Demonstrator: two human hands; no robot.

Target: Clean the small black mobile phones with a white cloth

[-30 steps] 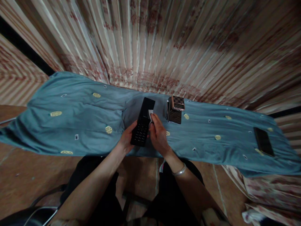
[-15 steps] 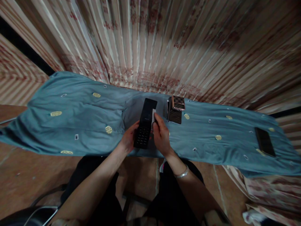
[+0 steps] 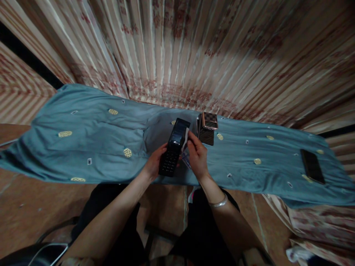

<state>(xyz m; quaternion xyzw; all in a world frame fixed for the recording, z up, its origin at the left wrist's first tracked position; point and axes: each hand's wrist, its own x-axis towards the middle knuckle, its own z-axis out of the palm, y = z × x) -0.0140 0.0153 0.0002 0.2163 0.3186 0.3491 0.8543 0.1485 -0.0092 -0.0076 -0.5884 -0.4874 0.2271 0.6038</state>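
Observation:
A black flip phone (image 3: pixel 169 159) is unfolded, its keypad half toward me and its glossy screen half tilted away. My left hand (image 3: pixel 155 161) grips it by the left edge of the keypad half. At the phone's right side, my right hand (image 3: pixel 198 154) pinches a small white wipe or tissue (image 3: pixel 185 139), which lies against the edge of the screen half. Below that hand a clear, bluish piece (image 3: pixel 186 159) shows, too small to make out. A silver bangle (image 3: pixel 219 201) circles my right wrist.
Folded phones with a checkered brown-and-gold cover (image 3: pixel 210 120) stand behind my right hand. A black smartphone (image 3: pixel 312 166) lies at the right end of the table, on the teal cloth (image 3: pixel 238 155). A pleated curtain (image 3: pixel 166 48) hangs along the far edge.
Both hands and the phone have shifted slightly right. The phone's screen half has tilted and now catches light. My right hand has drawn a little away from it, and the clear piece shows.

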